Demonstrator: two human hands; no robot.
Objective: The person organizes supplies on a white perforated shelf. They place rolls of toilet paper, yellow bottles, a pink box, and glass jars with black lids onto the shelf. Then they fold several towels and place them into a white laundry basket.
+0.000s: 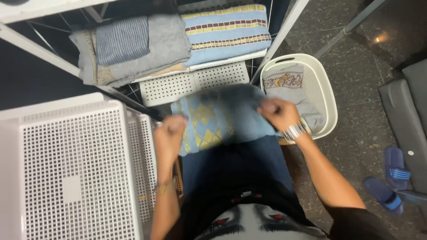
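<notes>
A blue towel with a yellow diamond pattern [213, 118] lies across my lap, blurred by motion. My left hand [170, 133] grips its left edge, fingers closed on the cloth. My right hand [278, 113], with a silver bracelet at the wrist, pinches the towel's upper right corner. Just past my right hand stands a white laundry basket [327, 95] holding a grey cloth with a yellow print [284, 82].
A shelf above holds a folded grey towel stack [133, 46] and a blue striped towel [227, 31]. An overturned white perforated basket [71, 169] is at my left. Blue slippers [389, 182] lie on the dark floor at right, next to a grey cushion [407, 124].
</notes>
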